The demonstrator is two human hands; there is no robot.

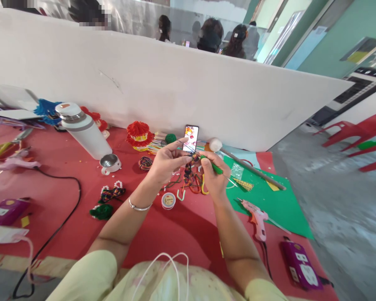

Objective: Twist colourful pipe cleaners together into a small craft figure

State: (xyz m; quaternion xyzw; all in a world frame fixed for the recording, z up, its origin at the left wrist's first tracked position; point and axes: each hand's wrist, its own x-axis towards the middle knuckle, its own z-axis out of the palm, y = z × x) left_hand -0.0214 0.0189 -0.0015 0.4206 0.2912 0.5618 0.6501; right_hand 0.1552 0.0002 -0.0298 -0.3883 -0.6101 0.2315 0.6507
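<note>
My right hand (215, 177) is closed around a green-handled crochet hook (217, 168), whose metal shaft sticks out toward the lower right. Between my two hands hangs a dark multicoloured crochet piece (188, 173). The fingertips of my left hand (166, 161) pinch its top edge, and a strand of yarn runs over the raised index finger. Where the hook meets the stitches is too small to make out. Just behind my hands a phone (191, 136) leans upright with a lit screen. A ball of similar yarn (145, 163) lies left of my left hand.
A white bottle (84, 131) and a steel cup (110, 164) stand at left. Crocheted bows (112, 192) lie nearer. At right are a pink glue gun (256, 217), green sheet (278, 205) and purple box (301, 263). A white partition (175, 92) closes off the back.
</note>
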